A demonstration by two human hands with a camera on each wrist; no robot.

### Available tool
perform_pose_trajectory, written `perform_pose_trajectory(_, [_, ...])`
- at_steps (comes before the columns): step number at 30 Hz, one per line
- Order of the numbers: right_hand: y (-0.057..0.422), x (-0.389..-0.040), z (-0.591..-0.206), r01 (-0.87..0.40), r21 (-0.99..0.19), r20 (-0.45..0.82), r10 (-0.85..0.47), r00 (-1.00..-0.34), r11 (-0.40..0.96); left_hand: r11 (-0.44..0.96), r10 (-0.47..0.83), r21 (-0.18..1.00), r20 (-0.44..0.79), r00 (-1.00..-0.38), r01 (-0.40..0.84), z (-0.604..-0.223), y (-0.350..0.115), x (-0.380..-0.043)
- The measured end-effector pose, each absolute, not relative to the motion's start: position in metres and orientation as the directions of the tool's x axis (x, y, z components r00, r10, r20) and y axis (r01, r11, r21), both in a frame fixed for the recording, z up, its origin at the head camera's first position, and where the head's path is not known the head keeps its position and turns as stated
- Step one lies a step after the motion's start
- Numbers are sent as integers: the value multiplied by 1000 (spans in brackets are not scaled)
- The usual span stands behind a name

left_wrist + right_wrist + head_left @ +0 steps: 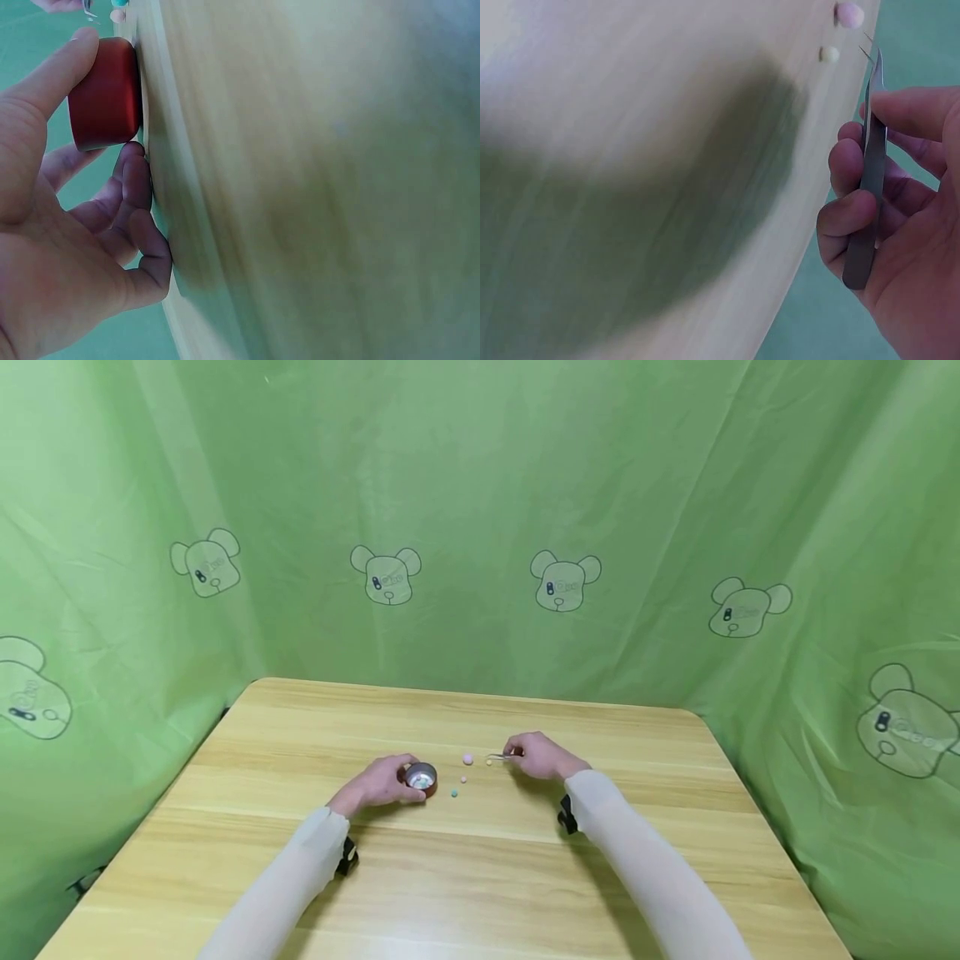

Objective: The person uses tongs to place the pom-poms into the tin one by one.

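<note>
My left hand [385,781] grips a small round red tin [106,94] between thumb and fingers, and the tin stands on the table. Its silvery inside [421,781], seen from above, holds several small pale and greenish bits. In my right hand [542,755] is a pair of metal tweezers [871,165], pinched between thumb and fingers. Their tips point left, close to a small yellow ball [489,762], and stand apart with nothing between them. A larger pink ball [468,760] lies just left of the yellow one.
Between the tin and the right hand, a small pink ball [463,779] and a teal ball [453,793] also lie on the wooden table [465,893]. A green curtain [472,460] with bear-head prints encloses the back and both sides.
</note>
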State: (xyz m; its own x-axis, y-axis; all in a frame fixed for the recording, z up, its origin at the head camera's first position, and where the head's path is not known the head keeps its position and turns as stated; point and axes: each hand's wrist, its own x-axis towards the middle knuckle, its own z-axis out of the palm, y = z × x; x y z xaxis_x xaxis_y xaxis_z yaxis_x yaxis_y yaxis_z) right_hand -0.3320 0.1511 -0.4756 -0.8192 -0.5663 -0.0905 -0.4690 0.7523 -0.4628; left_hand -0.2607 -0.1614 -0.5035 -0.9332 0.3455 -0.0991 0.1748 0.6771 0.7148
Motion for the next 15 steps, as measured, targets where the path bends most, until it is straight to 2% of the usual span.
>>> perform_pose_trajectory(15, [156, -336, -489, -445, -429, -111, -535, -837, 786, 677, 343, 716, -100, -934, 172, -505, -162, -260])
